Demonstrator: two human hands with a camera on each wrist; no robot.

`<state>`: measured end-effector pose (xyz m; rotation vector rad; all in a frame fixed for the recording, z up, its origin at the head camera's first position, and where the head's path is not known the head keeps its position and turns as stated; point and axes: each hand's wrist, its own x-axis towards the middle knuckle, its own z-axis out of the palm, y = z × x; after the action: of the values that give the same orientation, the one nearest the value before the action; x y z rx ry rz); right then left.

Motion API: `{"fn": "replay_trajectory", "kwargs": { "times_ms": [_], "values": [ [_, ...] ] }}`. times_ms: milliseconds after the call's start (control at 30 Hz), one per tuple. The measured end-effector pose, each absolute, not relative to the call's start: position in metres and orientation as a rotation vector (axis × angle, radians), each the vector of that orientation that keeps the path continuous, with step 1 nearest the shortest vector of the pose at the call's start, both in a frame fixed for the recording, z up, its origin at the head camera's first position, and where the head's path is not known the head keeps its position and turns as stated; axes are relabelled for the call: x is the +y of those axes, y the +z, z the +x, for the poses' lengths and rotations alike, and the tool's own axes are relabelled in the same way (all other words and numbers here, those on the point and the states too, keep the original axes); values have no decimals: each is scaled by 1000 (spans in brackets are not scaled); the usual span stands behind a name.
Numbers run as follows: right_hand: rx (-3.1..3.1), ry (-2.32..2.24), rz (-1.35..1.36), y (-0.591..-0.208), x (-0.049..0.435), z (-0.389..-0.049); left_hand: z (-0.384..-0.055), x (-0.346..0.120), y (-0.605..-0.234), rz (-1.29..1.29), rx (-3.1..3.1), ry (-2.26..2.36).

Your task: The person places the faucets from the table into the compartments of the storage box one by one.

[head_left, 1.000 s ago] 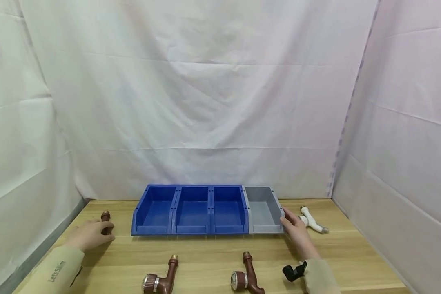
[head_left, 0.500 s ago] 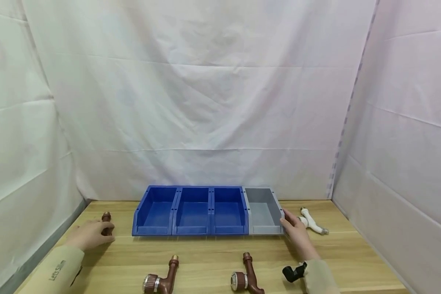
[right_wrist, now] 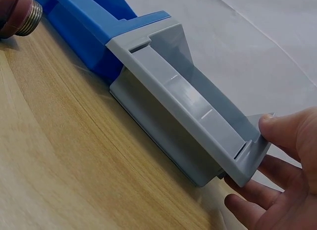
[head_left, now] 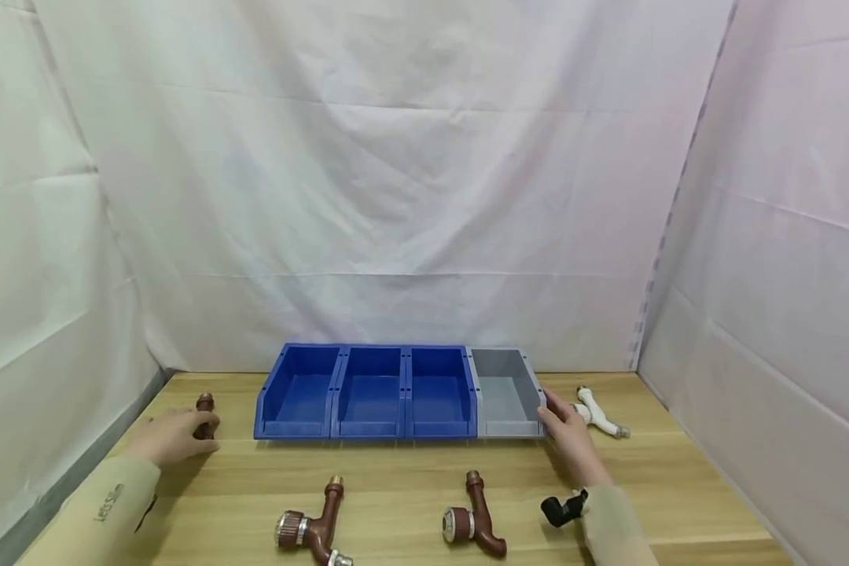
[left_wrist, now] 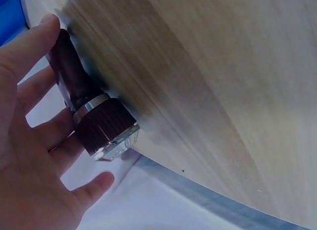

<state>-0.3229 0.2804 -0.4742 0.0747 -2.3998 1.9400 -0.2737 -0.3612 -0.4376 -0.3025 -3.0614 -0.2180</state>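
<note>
While the left hand [head_left: 167, 438] grips a brown tap [left_wrist: 102, 120], the right hand [head_left: 571, 436] pinches a grey bin [right_wrist: 190, 100].

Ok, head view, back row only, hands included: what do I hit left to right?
Left hand gripping a brown faucet → left blue storage bin → middle blue storage bin → right blue storage bin → gray storage bin → right hand → white faucet.

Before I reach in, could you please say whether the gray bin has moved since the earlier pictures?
No: in the head view, the gray bin keeps its place against the back edge of the tabletop.
</note>
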Motion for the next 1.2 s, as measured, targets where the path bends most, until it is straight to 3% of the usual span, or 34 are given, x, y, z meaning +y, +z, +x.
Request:
{"fn": "replay_trajectory", "kwargs": {
  "times_ms": [1200],
  "values": [
    [-2437, 1927, 21, -473, 283, -324, -267, -360, -427, -243, -3024, -273]
  ]
}}
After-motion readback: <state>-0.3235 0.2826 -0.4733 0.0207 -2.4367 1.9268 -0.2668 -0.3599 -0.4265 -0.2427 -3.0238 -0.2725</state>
